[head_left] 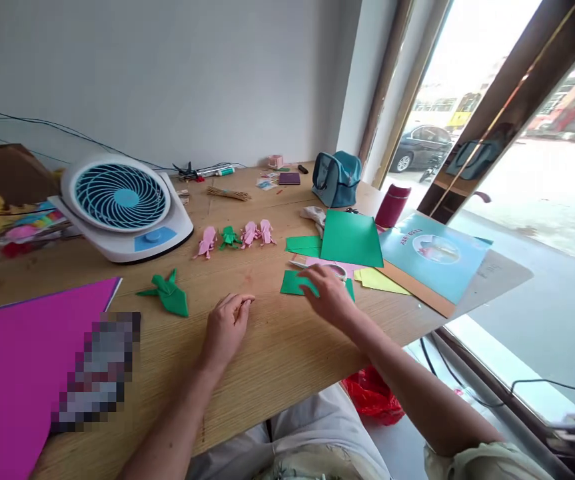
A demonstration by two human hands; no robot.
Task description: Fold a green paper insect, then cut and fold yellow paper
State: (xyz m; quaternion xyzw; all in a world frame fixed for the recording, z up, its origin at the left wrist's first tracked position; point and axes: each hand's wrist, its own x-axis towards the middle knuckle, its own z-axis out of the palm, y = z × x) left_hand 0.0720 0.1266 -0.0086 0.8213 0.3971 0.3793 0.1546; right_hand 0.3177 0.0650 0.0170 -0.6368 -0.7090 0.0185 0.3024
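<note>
My left hand [227,325] rests on the wooden table with its fingers curled in and the thumb against them; nothing shows in it. Further right, my right hand [328,293] reaches over a green paper piece [293,283], fingers bent and apart. Just behind its knuckles lie white-handled scissors [338,270], partly covered by the hand. Left of my left hand is a folded green paper figure [170,293]. Behind, small folded figures stand in a row: a pink one [207,241], a green one [228,237] and two more pink ones [250,233].
A white fan [132,207] stands at the back left, near a magenta sheet [22,360]. At the right lie a large green sheet [352,237], yellow paper [382,281] and a blue booklet [437,257]. A teal bag [338,179] stands behind. A red plastic bag [373,395] is below the table edge.
</note>
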